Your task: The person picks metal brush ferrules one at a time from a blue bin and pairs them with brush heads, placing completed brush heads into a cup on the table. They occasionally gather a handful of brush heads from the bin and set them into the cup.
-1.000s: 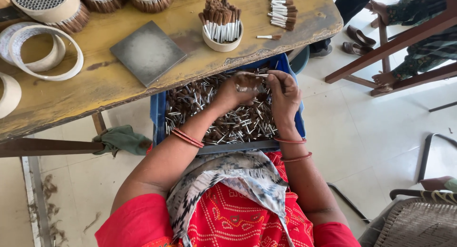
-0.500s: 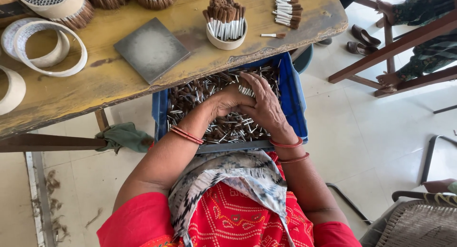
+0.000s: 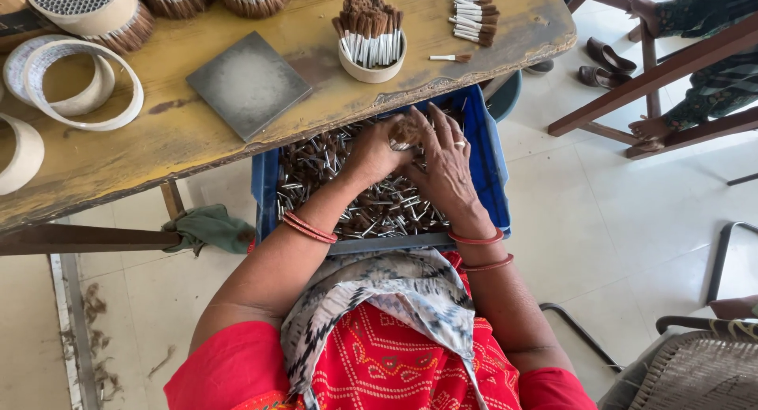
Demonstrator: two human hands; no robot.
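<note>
Head view: hands [image 3: 410, 153] amid slim bristly sticks [image 3: 371, 208].

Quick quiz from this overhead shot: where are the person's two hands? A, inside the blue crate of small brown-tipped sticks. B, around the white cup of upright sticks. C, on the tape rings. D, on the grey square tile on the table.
A: the left hand and right hand are both down among the loose sticks in the blue crate.

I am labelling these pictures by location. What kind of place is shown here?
Probably a small handcraft workshop. A blue crate full of small brown-tipped sticks sits on the person's lap, a cup of the same sticks stands on the worn wooden table, and round rings lie there.
</note>
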